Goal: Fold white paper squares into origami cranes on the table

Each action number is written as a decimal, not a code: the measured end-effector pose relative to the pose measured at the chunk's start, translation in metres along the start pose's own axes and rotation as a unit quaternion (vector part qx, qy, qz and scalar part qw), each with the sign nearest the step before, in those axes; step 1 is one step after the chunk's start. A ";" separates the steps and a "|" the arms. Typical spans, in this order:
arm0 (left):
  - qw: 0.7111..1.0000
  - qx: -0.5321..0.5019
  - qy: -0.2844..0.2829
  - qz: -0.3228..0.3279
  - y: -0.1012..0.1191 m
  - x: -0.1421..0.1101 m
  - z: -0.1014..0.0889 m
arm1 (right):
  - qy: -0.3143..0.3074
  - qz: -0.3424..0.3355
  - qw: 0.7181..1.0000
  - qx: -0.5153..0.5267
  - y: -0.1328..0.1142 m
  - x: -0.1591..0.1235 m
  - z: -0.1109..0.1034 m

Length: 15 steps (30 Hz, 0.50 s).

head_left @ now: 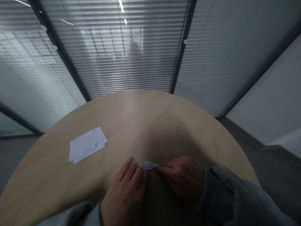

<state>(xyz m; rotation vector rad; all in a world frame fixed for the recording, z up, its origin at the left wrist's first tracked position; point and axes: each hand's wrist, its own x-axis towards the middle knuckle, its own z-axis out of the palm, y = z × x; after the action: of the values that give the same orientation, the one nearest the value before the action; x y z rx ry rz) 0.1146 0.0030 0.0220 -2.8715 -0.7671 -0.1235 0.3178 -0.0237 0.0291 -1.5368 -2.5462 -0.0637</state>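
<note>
A small folded piece of white paper (148, 165) lies low over the near part of the round wooden table (131, 110), between my two hands. My left hand (128, 188) comes from the lower left, its bent fingers close together on the paper's left end. From the other side, my right hand (184, 175) reaches in with curled fingers, and its fingertips pinch the right tip of the paper. Both hands partly cover the paper's ends and near edge, so its full shape is hidden.
Loose sheets of white paper (87, 144) overlap in a pile on the table's left side. Beyond the curved far edge stand glass panels with blinds (134, 75) and dark frames. A white wall (270, 103) rises on the right, above grey floor (249, 153).
</note>
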 end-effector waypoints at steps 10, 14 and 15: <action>0.997 0.019 -0.067 -0.016 0.001 0.004 -0.009 | -0.010 0.002 1.000 -0.027 0.003 -0.005 -0.002; 0.993 0.000 -0.118 -0.031 0.001 0.007 -0.017 | 0.001 -0.005 1.000 -0.017 0.004 -0.004 -0.002; 0.991 -0.004 -0.133 -0.035 0.001 0.008 -0.019 | -0.001 -0.006 1.000 -0.016 0.004 -0.004 -0.002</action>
<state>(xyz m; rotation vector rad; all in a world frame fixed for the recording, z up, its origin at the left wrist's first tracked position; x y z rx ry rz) 0.1210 0.0024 0.0411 -2.9036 -0.9133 0.2527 0.3233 -0.0254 0.0306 -1.5331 -2.5677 -0.1043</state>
